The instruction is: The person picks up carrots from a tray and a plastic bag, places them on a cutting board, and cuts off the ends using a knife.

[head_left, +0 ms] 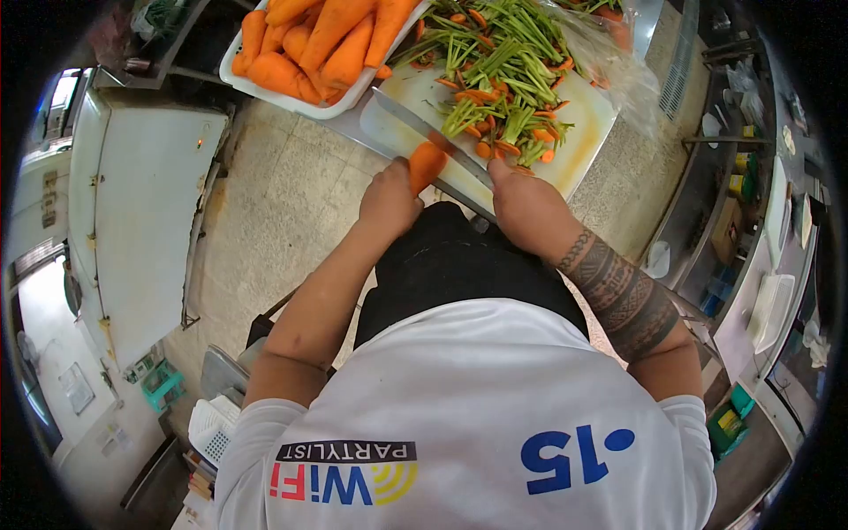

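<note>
My left hand (389,196) is closed around a peeled-looking orange carrot (427,165), close to the near edge of the white cutting board (587,119). In my right hand (533,208) is the handle of a long knife (402,115), whose blade lies across the far end of that carrot and points up to the left. Beyond the blade, green carrot tops (503,66) and cut orange ends (507,147) are heaped on the board. At the upper left, a white tub (296,106) is piled with whole carrots (331,40).
A clear plastic bag (638,75) hangs by the board's right side. A white appliance (146,212) stands at the left, with a green stool (162,386) below it. Cluttered shelves (698,194) line the right. Tiled floor (274,199) shows between.
</note>
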